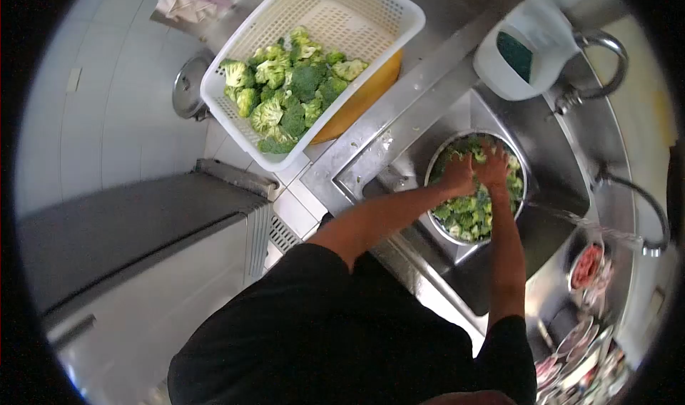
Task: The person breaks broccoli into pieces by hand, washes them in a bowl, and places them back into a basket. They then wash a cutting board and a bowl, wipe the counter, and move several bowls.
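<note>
A round metal bowl point(526, 184) full of broccoli florets point(467, 216) sits in the steel sink. Both my hands reach into its upper half. My right hand point(492, 168) presses on the florets with its fingers spread. Close beside it, my left hand point(457, 177) dips among the broccoli, its fingers partly hidden, so I cannot make out whether it grips any. Left of the sink stands a white perforated plastic basket point(242, 41), tilted and holding more broccoli florets point(285, 91).
Water runs from the lower curved faucet point(653, 227) into the sink point(556, 155). A second faucet point(614, 55) arches by a white container point(499, 77) with a dark green scrubbing pad. Dishes with pink-red contents point(586, 266) lie at lower right. A grey-topped unit point(128, 227) stands left.
</note>
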Demonstrator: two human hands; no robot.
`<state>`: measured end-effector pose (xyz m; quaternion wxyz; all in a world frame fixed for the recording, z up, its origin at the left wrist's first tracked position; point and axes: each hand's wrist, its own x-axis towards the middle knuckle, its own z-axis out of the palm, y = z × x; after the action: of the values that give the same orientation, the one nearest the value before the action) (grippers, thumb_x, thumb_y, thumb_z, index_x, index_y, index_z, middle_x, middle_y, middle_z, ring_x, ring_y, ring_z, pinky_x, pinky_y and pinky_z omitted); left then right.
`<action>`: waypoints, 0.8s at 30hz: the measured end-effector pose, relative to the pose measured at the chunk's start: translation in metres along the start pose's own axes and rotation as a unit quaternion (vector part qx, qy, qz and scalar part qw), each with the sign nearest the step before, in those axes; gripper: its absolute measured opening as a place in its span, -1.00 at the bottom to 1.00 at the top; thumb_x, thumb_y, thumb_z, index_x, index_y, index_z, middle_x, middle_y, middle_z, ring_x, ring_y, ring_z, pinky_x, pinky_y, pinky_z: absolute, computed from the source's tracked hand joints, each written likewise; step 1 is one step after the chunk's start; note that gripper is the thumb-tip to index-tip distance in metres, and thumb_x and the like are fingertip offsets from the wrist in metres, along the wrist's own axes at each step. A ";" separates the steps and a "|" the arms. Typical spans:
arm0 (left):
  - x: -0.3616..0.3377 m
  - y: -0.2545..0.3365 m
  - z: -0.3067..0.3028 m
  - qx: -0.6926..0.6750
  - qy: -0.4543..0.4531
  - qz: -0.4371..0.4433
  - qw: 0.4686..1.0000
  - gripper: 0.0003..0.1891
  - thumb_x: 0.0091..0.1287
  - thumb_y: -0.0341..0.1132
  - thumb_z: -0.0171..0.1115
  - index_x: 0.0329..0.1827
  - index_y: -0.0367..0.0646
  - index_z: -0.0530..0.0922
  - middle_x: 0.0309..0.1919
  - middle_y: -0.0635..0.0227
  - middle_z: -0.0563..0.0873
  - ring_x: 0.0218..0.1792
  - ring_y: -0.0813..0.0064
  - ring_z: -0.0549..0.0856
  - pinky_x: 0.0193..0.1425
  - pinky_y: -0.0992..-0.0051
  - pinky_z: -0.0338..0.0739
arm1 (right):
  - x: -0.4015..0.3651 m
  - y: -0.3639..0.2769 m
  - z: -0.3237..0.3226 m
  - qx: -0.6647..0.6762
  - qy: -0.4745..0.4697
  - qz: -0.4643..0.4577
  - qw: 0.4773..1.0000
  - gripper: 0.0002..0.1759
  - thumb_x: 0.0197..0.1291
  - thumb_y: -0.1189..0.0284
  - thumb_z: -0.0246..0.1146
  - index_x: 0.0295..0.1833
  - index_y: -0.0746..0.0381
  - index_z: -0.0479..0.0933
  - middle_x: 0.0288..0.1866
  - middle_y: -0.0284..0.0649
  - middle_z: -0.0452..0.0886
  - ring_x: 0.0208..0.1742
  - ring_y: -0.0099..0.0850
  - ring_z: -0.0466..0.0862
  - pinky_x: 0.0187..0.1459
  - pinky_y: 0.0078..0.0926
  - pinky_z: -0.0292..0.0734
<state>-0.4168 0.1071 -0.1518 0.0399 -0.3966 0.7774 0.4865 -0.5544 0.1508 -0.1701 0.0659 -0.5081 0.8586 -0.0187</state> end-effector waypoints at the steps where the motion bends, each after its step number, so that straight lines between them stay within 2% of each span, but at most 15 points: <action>1: 0.009 -0.003 0.011 0.009 0.028 -0.016 0.999 -0.03 -0.06 -0.16 0.47 0.40 -0.33 0.12 0.28 -0.27 0.24 0.28 -0.16 0.33 0.28 0.12 0.38 | -0.004 0.000 0.025 -0.051 -0.010 -0.003 0.999 -0.23 -0.05 -0.02 0.36 0.33 -0.10 0.35 0.37 0.04 0.27 0.38 0.05 0.25 0.34 0.05 0.19; 5: 0.011 -0.010 0.040 0.052 0.063 -0.018 0.997 -0.04 -0.03 -0.18 0.46 0.40 -0.37 0.10 0.22 -0.30 0.25 0.25 -0.22 0.31 0.23 0.02 0.37 | -0.006 0.013 0.041 -0.092 -0.149 -0.005 0.985 -0.23 -0.09 -0.12 0.34 0.31 -0.23 0.37 0.35 0.06 0.29 0.40 -0.01 0.23 0.37 0.11 0.12; 7: 0.009 -0.006 0.035 0.081 0.059 -0.047 0.994 0.00 -0.02 -0.16 0.47 0.42 -0.34 0.06 0.24 -0.31 0.21 0.25 -0.24 0.29 0.25 -0.02 0.34 | 0.000 0.021 0.004 -0.012 -0.141 -0.023 0.990 -0.24 -0.10 -0.17 0.32 0.26 -0.17 0.44 0.32 0.11 0.33 0.38 -0.02 0.28 0.35 0.06 0.18; 9: 0.007 -0.005 0.024 0.030 0.038 -0.105 0.993 0.11 -0.12 -0.15 0.53 0.44 -0.31 0.01 0.32 -0.30 0.09 0.30 -0.28 0.21 0.31 -0.04 0.27 | 0.015 0.057 0.012 0.079 -0.091 -0.006 0.993 -0.25 -0.09 -0.22 0.28 0.21 -0.07 0.51 0.30 0.08 0.39 0.34 0.03 0.34 0.32 0.00 0.22; 11: 0.008 -0.002 0.017 -0.019 0.014 -0.154 0.988 0.21 -0.22 -0.13 0.60 0.47 -0.28 -0.03 0.40 -0.29 -0.04 0.35 -0.32 0.14 0.37 -0.06 0.19 | 0.031 0.068 0.031 0.084 -0.098 0.058 0.990 -0.27 -0.04 -0.21 0.25 0.17 0.00 0.54 0.28 0.08 0.42 0.30 0.03 0.39 0.30 -0.04 0.25; 12: 0.012 -0.001 0.013 -0.033 0.017 -0.169 0.985 0.27 -0.27 -0.18 0.62 0.49 -0.23 -0.08 0.40 -0.30 0.01 0.37 -0.24 0.17 0.37 0.00 0.23 | 0.034 0.072 0.044 0.085 -0.100 0.095 0.987 -0.28 -0.02 -0.20 0.23 0.16 0.04 0.55 0.26 0.08 0.44 0.28 0.03 0.42 0.28 -0.06 0.27; 14: 0.054 -0.037 0.046 -0.132 0.015 -0.141 0.981 0.30 -0.34 -0.26 0.64 0.49 -0.22 -0.08 0.37 -0.23 0.13 0.36 -0.14 0.23 0.36 0.07 0.26 | 0.037 0.069 0.058 0.213 -0.181 0.040 0.959 -0.30 0.06 -0.14 0.22 0.07 0.23 0.57 0.10 0.03 0.57 0.09 -0.03 0.55 0.13 -0.17 0.39; 16: 0.096 -0.080 0.097 -0.285 0.016 -0.066 0.956 0.33 -0.40 -0.34 0.65 0.50 -0.20 -0.08 0.34 -0.17 0.25 0.35 -0.05 0.29 0.35 0.14 0.30 | 0.037 0.060 0.070 0.289 -0.226 0.074 0.927 -0.37 0.10 0.00 0.25 0.03 0.36 0.58 0.00 -0.03 0.63 -0.03 -0.18 0.61 0.00 -0.23 0.45; 19: 0.083 -0.062 0.093 -0.373 -0.005 -0.082 0.924 0.31 -0.41 -0.48 0.60 0.50 -0.21 -0.08 0.35 -0.12 0.25 0.35 -0.06 0.27 0.29 0.15 0.37 | 0.022 0.050 0.053 0.487 -0.251 0.033 0.836 -0.36 0.08 0.05 0.29 0.11 0.36 0.54 0.02 -0.01 0.62 -0.02 -0.20 0.60 -0.01 -0.21 0.46; 21: 0.058 -0.034 0.083 -0.387 0.019 -0.136 0.912 0.25 -0.36 -0.55 0.54 0.50 -0.19 -0.05 0.34 -0.12 0.25 0.35 -0.05 0.27 0.23 0.15 0.43 | 0.012 0.048 0.045 0.437 -0.218 0.028 0.872 -0.35 0.06 0.11 0.31 0.17 0.36 0.50 0.05 0.00 0.60 0.01 -0.16 0.59 0.00 -0.19 0.45; 22: 0.051 -0.024 0.074 -0.391 0.034 -0.160 0.906 0.22 -0.34 -0.58 0.51 0.49 -0.18 -0.04 0.34 -0.12 0.26 0.35 -0.05 0.27 0.20 0.15 0.46 | 0.011 0.058 0.064 0.420 -0.189 -0.016 0.887 -0.34 0.07 0.10 0.30 0.17 0.36 0.49 0.06 0.02 0.59 0.04 -0.14 0.58 0.04 -0.18 0.44; 24: 0.044 -0.013 0.071 -0.389 0.037 -0.164 0.906 0.10 -0.33 -0.61 0.46 0.42 -0.20 0.07 0.27 -0.11 0.35 0.28 -0.04 0.36 0.11 0.15 0.50 | 0.003 0.053 0.050 0.389 -0.153 -0.033 0.908 -0.36 0.06 0.12 0.30 0.15 0.37 0.50 0.04 0.00 0.60 0.04 -0.16 0.59 0.07 -0.22 0.42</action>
<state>-0.4614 0.1343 -0.2181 -0.0673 -0.5206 0.4514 0.7216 -0.5955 0.1752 -0.2255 0.3884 -0.4666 0.7453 -0.2755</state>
